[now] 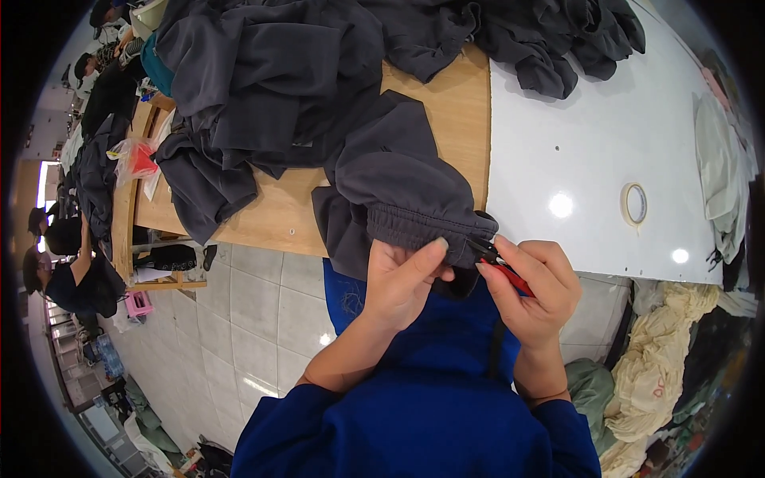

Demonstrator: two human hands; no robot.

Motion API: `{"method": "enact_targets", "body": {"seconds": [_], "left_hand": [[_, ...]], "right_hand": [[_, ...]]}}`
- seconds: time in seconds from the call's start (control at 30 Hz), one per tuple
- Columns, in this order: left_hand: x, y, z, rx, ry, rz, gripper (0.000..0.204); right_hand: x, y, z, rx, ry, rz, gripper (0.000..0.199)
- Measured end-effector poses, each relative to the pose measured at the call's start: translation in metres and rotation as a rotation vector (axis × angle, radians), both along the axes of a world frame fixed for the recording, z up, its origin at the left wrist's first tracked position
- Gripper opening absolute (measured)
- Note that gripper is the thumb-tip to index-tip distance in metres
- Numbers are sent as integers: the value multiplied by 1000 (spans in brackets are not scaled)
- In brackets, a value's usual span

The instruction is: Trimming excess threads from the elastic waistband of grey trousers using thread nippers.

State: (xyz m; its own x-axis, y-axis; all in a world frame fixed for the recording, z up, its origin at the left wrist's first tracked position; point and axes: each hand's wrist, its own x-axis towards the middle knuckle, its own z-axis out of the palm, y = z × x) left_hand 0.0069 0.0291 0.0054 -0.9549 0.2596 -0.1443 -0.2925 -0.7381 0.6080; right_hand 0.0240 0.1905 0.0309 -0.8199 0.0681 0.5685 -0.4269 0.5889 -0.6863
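Note:
A dark grey garment [398, 175] hangs over the near edge of the wooden table, its gathered elastic band [402, 225] raised toward me. My left hand [406, 280] grips this band, the thumb lying on top and the fingers underneath. In my right hand [535, 288] is a pair of small thread snips [510, 276] with red handles and dark blades. The blade tips meet the edge of the band, just right of my left thumb. Whether a thread lies between the blades is too small to tell.
More dark grey garments [263, 72] are heaped on the wooden table [279, 199]. A roll of tape [634, 204] lies on the white tabletop [550, 159] at right. Cream cloth bundles [657, 374] sit below it. Other people [76, 263] work at far left.

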Motion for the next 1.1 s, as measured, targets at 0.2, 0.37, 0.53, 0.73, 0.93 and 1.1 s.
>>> {"method": "enact_targets", "body": {"seconds": [0.2,0.37,0.53,0.73,0.93,1.1], "left_hand": [[-3,7,6,-79,20,19,41],[-5,5,0,-35,-24,-33,42],[-5,5,-3,-19,2,-6,43],[-6,2,-1,15,-28,-55,36],[-6,1,-4,114,-40,-74,28],[-6,1,-4,109,-26,-73,28]], "right_hand": [[-1,-3,-5,-65,-12,10,36],[2,-3,-5,-99,-82,33,35],[2,-3,-7,-79,-70,17,32],[1,0,-8,-131,-91,28,33],[5,2,-11,-141,-106,19,36],[7,1,-8,-122,-115,37,34]]}}
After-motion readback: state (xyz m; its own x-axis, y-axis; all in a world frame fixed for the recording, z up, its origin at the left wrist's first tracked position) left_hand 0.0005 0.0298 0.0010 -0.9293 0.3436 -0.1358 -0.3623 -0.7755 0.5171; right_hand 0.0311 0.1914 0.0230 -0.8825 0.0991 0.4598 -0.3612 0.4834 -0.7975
